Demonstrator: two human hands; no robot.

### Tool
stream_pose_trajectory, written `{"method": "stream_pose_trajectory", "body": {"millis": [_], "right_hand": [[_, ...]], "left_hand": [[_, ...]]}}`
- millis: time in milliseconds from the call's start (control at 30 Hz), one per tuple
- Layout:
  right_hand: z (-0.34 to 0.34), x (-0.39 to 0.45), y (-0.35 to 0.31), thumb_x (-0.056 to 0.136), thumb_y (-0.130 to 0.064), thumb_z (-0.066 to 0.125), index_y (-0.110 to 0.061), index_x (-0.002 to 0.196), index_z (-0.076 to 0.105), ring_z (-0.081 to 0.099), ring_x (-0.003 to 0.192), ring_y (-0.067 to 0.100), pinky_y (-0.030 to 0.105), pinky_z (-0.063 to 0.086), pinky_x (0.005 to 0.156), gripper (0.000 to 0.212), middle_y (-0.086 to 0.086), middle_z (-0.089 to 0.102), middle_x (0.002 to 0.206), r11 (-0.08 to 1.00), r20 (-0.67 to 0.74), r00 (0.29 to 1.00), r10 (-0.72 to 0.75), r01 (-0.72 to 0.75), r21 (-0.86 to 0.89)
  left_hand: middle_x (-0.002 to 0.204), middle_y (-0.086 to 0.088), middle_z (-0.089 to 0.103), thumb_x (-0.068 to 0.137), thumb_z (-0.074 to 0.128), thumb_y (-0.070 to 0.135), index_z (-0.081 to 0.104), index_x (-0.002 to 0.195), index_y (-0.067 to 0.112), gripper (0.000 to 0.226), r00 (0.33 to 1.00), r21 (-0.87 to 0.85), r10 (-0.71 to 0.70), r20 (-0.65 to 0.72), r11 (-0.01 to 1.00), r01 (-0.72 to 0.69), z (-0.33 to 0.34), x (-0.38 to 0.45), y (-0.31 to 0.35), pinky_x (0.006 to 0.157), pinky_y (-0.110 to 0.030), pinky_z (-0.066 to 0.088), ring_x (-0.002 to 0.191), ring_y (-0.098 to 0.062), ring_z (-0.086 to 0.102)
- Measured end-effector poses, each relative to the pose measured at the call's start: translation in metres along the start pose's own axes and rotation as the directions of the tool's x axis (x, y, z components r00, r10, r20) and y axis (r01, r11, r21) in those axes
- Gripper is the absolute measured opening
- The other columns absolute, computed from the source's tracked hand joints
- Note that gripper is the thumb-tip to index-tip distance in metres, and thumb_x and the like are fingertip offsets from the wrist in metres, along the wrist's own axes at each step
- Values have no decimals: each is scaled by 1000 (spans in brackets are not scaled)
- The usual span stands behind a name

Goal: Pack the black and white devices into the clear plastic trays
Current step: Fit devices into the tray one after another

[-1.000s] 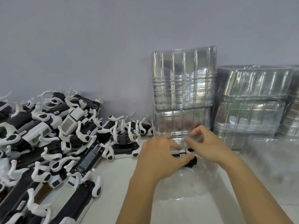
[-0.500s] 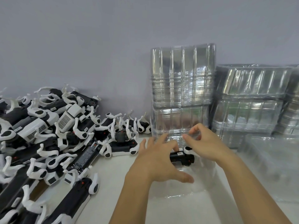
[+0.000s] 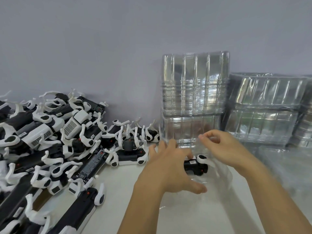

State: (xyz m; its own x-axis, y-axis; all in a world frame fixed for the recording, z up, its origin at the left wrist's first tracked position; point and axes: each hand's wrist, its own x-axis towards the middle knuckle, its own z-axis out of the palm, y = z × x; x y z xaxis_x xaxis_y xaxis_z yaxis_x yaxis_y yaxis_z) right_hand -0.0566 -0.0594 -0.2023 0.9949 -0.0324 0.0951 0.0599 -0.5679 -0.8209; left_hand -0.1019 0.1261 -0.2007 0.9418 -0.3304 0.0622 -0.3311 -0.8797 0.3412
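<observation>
Device in hand: one black and white device (image 3: pixel 195 165) lies low inside the clear tray (image 3: pixel 219 179) at the table's near middle, label side up, white loop toward the right; it looks set there to seat in a pocket of the tray
Left hand: the left hand (image 3: pixel 170 169) hovers spread over the device's left end, fingers straight and apart, gripping nothing; whether the fingertips touch the device cannot be told; the spread suits pressing it down or letting go
Right hand: the right hand (image 3: pixel 226 149) is raised over the tray's far edge, thumb and forefinger brought together; it seems to pinch thin clear plastic, but blur and transparency leave that uncertain
Loose stock: pile of devices (image 3: pixel 55 146) heaped on the left of the table (image 3: pixel 128 186), just beside the tray, near enough for the left hand to draw from
Tray stock: stacked clear trays (image 3: pixel 194 85) stand against the wall (image 3: pixel 118 48) behind the hands, a second stack (image 3: pixel 265 108) to the right, kept at the back so the working area stays open
Progress, judged: early; one device visible in the tray, many unpacked
</observation>
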Motion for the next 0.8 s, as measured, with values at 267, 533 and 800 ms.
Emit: {"method": "stream_pose_trajectory", "body": {"millis": [267,533,800], "right_hand": [[-36,-17,-32,93,-50,59,-39,100,71,65,87,-10,22,42,76,17,-25,72,95,931,-275,945,-179,253,262],[-39,-34,-64,77,-65,67,-56,139,40,45,133,5,37,39,101,69,-22,46,145,920,-218,921,-323,359,157],[-38,-36,-73,86,-49,72,-48,143,43,43,135,-1,45,40,113,64,-21,47,145,886,-337,849,-406,456,82]], "left_hand": [[142,8,25,56,74,76,46,124,46,80,916,108,171,-362,984,-142,-21,-4,14,118,-50,6,131,-18,13],[149,-14,39,55,80,69,61,132,29,89,672,235,215,-709,970,-62,-38,-6,25,112,-63,17,136,-42,34],[149,-15,41,54,84,65,64,130,27,88,598,238,219,-771,970,-48,-46,-9,28,110,-63,20,135,-42,37]]}}
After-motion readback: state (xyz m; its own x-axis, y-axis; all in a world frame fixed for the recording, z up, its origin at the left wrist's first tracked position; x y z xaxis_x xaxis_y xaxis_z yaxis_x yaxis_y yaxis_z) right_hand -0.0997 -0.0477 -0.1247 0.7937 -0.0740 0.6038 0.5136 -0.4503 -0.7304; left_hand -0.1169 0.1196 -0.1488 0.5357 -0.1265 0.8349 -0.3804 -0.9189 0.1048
